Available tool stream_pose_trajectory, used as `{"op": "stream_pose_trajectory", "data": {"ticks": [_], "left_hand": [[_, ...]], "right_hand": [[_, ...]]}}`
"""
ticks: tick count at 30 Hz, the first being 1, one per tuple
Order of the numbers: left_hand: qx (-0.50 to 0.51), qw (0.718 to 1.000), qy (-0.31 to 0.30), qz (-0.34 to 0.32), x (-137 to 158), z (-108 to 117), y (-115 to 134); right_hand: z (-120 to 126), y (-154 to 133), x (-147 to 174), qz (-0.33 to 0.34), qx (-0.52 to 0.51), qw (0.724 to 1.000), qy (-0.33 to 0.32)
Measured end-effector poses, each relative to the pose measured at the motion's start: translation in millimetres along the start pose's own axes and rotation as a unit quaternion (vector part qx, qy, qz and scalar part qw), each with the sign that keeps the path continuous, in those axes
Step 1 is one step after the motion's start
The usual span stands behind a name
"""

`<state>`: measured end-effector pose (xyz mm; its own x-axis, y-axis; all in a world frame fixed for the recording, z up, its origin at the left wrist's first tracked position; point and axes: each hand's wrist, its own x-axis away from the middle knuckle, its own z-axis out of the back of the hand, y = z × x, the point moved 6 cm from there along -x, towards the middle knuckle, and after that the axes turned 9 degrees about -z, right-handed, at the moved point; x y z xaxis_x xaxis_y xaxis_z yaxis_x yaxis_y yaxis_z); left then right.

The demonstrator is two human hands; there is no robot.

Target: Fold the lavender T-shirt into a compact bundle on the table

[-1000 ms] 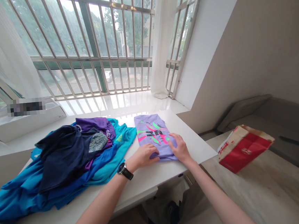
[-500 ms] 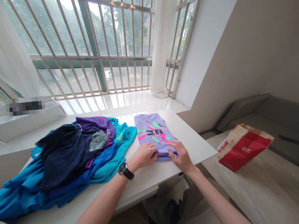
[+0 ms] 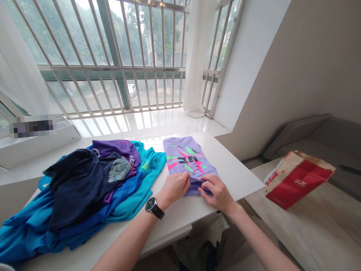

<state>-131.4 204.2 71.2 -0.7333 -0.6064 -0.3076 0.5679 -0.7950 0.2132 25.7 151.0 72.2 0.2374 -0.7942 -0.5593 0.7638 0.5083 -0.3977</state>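
On the tabletop (image 3: 236,175), I had the left grip (image 3: 174,190) clamped on the shirt (image 3: 188,158); whether the right grip (image 3: 216,194), touching it, was closed I couldn't tell. The shirt lay folded just beside the clothes pile (image 3: 77,182).

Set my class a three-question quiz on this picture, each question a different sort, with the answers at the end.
1. True or false: the lavender garment lies with its printed side facing down.

2. Fill in the blank: the watch is worn on the person's ____ wrist.

3. Choose one: the garment on top of the clothes pile is
A) red
B) navy
C) white

Key: 1. False, the bright print faces up. 2. Left. 3. B.
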Motion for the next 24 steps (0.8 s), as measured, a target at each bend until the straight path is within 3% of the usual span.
{"op": "stream_pose_trajectory", "data": {"ticks": [9,19,24], "left_hand": [[-0.017,1.000,0.000,-0.022,-0.7,1.5,2.3],[-0.021,0.999,0.002,-0.049,1.0,1.1,5.9],[0.003,0.995,0.022,-0.096,0.1,-1.1,12.2]], "right_hand": [[-14.5,12.7,-2.5,-0.021,0.061,0.998,-0.022],[-15.0,5.5,-3.0,0.025,0.042,0.998,-0.039],[-17.3,9.7,-4.2,-0.011,0.015,0.998,-0.064]]}}
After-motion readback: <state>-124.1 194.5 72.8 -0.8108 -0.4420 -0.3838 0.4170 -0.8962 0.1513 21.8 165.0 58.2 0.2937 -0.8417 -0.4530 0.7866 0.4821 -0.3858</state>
